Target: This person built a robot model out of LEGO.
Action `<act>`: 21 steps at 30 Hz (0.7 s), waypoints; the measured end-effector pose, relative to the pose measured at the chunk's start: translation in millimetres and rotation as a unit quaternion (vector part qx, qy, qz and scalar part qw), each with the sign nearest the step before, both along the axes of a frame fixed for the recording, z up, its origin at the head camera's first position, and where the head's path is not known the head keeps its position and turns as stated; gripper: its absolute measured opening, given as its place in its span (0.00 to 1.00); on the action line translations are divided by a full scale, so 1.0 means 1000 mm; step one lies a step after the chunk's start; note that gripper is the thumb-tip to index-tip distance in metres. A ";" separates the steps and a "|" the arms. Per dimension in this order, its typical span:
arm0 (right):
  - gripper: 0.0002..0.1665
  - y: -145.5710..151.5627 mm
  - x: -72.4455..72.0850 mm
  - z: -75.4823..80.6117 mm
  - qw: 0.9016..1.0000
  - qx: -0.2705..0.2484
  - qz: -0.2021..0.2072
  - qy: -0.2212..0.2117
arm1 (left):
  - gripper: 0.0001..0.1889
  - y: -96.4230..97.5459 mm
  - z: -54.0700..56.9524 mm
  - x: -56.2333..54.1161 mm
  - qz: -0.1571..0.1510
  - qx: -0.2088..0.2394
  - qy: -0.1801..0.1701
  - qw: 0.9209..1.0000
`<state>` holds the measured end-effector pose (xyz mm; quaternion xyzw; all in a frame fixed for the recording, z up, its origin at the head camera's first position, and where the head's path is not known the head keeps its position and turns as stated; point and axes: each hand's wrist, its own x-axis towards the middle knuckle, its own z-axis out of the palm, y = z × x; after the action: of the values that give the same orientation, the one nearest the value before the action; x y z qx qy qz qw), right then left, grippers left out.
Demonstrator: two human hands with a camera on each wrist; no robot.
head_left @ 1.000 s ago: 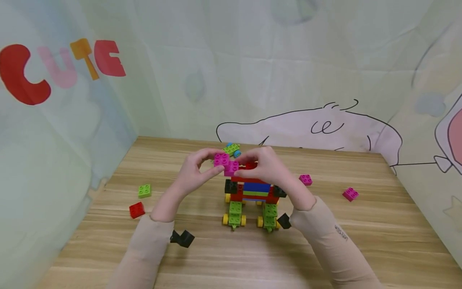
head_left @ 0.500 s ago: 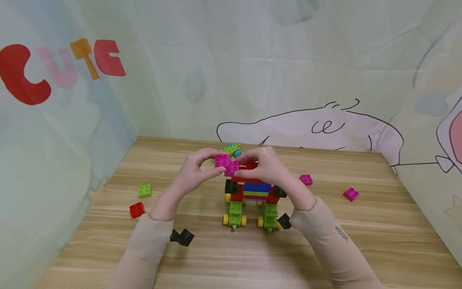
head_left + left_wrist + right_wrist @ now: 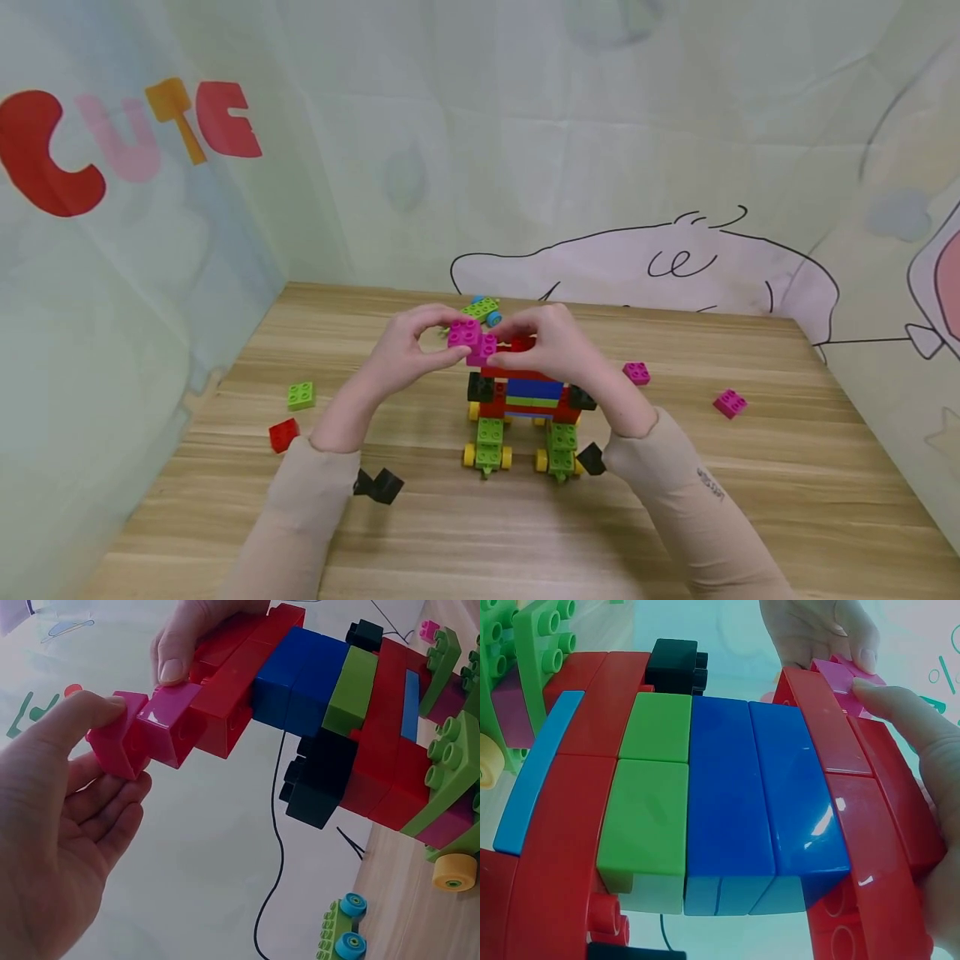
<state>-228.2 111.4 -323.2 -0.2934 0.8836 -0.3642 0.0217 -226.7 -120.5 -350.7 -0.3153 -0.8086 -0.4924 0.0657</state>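
Observation:
A tall model of toy building bricks [image 3: 534,389] stands on wheeled green bases, with red, blue, green and black bricks stacked in it. At its upper left corner, a pink brick [image 3: 171,724] sits on the red top layer. My right hand [image 3: 551,346] holds this brick, with its thumb on the side. My left hand [image 3: 408,350] pinches another pink brick [image 3: 124,742] between thumb and fingers. The two pink bricks meet in a step, the left one a little higher; whether their studs are locked I cannot tell.
Two loose pink bricks [image 3: 730,403] lie to the right. A green brick [image 3: 301,396] and a red brick [image 3: 284,435] lie at left. Behind the model stands a small green wheeled base [image 3: 481,311]. Black pieces [image 3: 387,486] show near both sleeves.
My left hand and its pink brick have shifted very slightly right and down against the other pink brick. The right hand and the model have hardly moved.

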 end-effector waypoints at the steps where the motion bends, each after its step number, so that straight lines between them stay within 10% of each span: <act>1: 0.19 0.000 0.000 0.000 1.000 0.000 -0.001 -0.001 | 0.17 0.000 0.001 0.000 0.000 -0.004 -0.001 1.000; 21: 0.18 0.000 0.000 -0.001 1.000 -0.007 0.002 0.001 | 0.15 -0.001 0.017 -0.006 -0.026 -0.064 -0.006 0.998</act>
<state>-228.6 111.4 -324.2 -0.2956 0.8805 -0.3700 0.0197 -232.3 -121.3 -334.1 -0.3373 -0.8302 -0.4430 0.0279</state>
